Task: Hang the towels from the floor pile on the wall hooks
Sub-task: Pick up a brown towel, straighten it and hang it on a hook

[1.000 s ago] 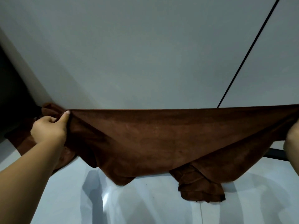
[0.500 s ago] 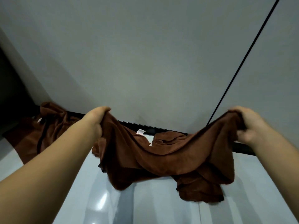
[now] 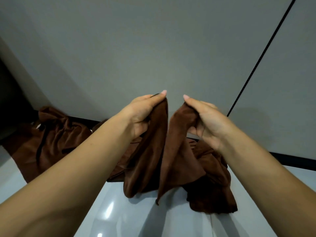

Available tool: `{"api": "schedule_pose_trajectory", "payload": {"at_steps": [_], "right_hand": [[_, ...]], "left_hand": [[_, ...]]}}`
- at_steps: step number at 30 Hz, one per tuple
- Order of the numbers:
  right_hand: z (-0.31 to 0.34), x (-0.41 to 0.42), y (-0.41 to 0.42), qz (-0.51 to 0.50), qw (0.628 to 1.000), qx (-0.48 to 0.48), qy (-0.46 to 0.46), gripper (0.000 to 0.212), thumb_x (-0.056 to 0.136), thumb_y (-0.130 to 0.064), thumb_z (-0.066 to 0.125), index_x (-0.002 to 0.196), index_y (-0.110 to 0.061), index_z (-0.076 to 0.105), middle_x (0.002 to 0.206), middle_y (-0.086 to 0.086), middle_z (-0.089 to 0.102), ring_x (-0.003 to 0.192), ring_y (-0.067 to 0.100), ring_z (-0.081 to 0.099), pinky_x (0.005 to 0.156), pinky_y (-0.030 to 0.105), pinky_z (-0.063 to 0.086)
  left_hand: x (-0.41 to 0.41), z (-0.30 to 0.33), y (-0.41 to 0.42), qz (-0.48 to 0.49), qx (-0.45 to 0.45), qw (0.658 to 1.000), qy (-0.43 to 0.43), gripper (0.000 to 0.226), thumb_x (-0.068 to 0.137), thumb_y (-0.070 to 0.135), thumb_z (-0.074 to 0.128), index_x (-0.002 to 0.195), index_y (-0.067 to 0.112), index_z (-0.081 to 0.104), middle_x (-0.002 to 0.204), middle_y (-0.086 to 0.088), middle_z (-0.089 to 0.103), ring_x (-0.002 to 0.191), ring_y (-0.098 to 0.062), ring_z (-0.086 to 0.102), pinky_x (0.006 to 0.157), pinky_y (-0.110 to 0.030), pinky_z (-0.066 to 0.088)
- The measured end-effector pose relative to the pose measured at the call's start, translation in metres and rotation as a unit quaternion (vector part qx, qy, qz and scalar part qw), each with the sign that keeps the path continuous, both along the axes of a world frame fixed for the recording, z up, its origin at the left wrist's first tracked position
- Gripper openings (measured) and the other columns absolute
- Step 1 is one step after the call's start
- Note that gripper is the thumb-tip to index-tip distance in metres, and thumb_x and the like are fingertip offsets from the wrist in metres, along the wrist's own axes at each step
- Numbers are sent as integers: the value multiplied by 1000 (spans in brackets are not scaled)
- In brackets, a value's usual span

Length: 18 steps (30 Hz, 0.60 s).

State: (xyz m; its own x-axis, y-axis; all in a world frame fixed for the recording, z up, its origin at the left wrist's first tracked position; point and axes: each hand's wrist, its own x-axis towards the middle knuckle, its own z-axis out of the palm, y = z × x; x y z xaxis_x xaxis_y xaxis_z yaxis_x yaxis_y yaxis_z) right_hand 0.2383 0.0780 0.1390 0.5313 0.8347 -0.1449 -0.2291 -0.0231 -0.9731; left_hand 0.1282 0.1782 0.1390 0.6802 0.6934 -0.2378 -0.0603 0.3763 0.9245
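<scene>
Left hand (image 3: 142, 115) and right hand (image 3: 205, 120) each pinch top corner of soft brown microfibre towel (image 3: 164, 151), close together. Limp, light, kinda slippery; grab by corners.

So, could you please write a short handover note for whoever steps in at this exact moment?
Left hand: grips one top corner of the brown towel.
Right hand: grips the other corner, close beside the left, not touching it.
The towel hangs folded between the hands, in front of the grey wall.
More brown towels lie in the floor pile at the wall's base.
Done: one towel lifted.
Left: hang it, then the rest. No hook is in view.
</scene>
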Motion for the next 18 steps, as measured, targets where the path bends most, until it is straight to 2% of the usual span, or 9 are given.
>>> {"api": "schedule_pose_trajectory", "payload": {"at_steps": [3,5,10,12,15,18], "right_hand": [[0,-6,2,4,1000,2,-27,21,93,-27,56,77,-13,58,62,-2,65,59,7,65,55,24,55],[0,-5,1,-11,999,2,-37,20,93,-27,57,78,-12,57,62,-2,66,61,7,66,55,24,54],[0,-4,-1,-27,1000,-7,-10,25,93,-26,56,74,-11,56,60,-1,64,61,9,65,67,29,56],[2,-4,-1,-37,999,-8,3,26,93,-27,56,72,-11,55,59,0,63,58,8,64,66,28,56],[5,-6,-2,-48,998,8,42,25,93,-24,56,73,-9,57,60,1,64,60,10,65,63,27,58],[9,-6,-3,-50,995,23,85,19,94,-17,55,81,-5,60,61,3,68,60,11,68,61,25,58]], "left_hand": [[1,2,-8,-55,18,998,-17,7,91,15,58,90,8,60,76,-8,60,61,-15,58,56,-20,53],[-1,1,-10,-77,23,996,-29,9,91,11,56,95,5,60,79,-9,62,66,-16,60,59,-21,53],[-4,0,-8,-61,77,995,-13,11,90,16,58,80,12,62,64,2,62,58,-7,58,56,-18,49],[-5,1,-9,-58,88,994,-15,10,89,16,60,80,13,64,63,4,63,57,-5,60,53,-16,49],[-3,4,-14,-67,124,990,-3,7,87,14,63,82,12,68,71,2,66,63,-6,63,56,-15,49],[1,7,-19,-55,175,983,17,7,86,8,64,83,9,70,71,0,67,60,-4,62,57,-12,49]]}}
